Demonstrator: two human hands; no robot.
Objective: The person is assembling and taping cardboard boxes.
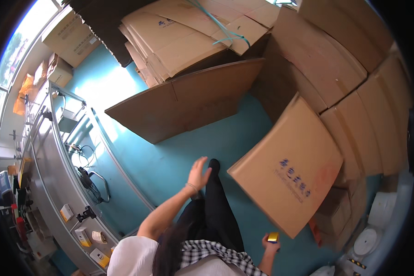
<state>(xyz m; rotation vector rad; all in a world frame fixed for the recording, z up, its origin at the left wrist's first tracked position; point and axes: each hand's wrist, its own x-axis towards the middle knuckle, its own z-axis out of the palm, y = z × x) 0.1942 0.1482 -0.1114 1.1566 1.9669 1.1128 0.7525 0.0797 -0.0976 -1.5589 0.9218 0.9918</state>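
Observation:
My left hand is held out in front of my legs, fingers stretched and nothing in it. A bracelet circles that wrist. Down at my right side, my right hand is closed round a small object with a shiny yellow top and a dark side; its exact kind is not clear. Just beyond that hand, a brown cardboard carton with blue print slants against stacked boxes. Farther ahead of my left hand, a large plain cardboard sheet stands tilted on its edge. Neither hand touches the cardboard.
Flattened cartons with a green strap are piled ahead. Large boxes form a wall on the right. To my left stands a metal-framed table holding small boxes. White rolls lie at lower right on the blue-green floor.

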